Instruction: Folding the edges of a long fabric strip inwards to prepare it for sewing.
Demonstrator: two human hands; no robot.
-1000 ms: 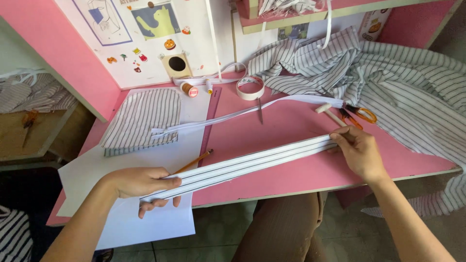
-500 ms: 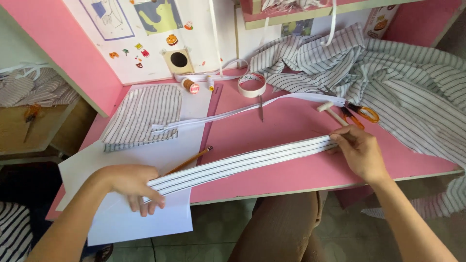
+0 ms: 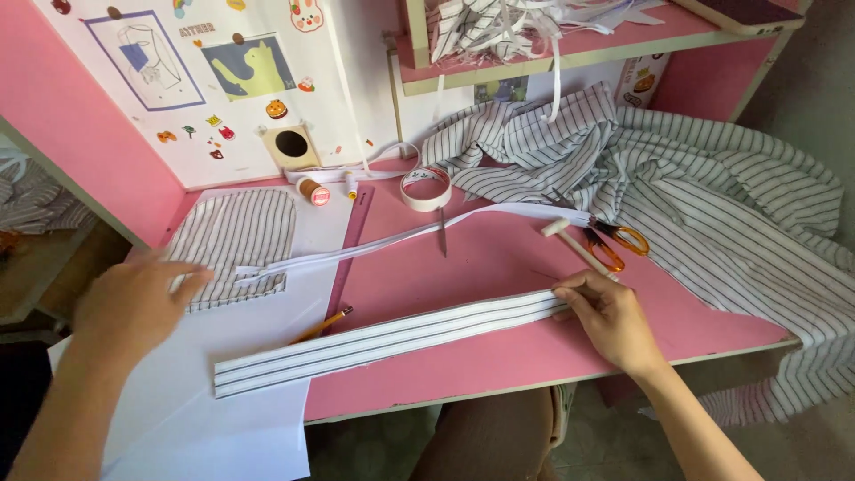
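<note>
While right hand (image 3: 610,316) fingers pinch striped strip (image 3: 383,340), left hand (image 3: 129,298) hovers w/ fingers spread.

Right hand (image 3: 613,319) pins striped strip (image 3: 383,342); left hand (image 3: 134,303) lifted.

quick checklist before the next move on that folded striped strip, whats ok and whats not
1. Right hand pins the striped strip at its right end: ok.
2. Left hand on the strip: not ok, it is raised above the striped fabric piece.
3. Strip lies flat and straight: ok.
4. Pencil apart from the strip: cannot tell, its tip lies at the edge.
5. Scissors away from the strip: ok.
</note>
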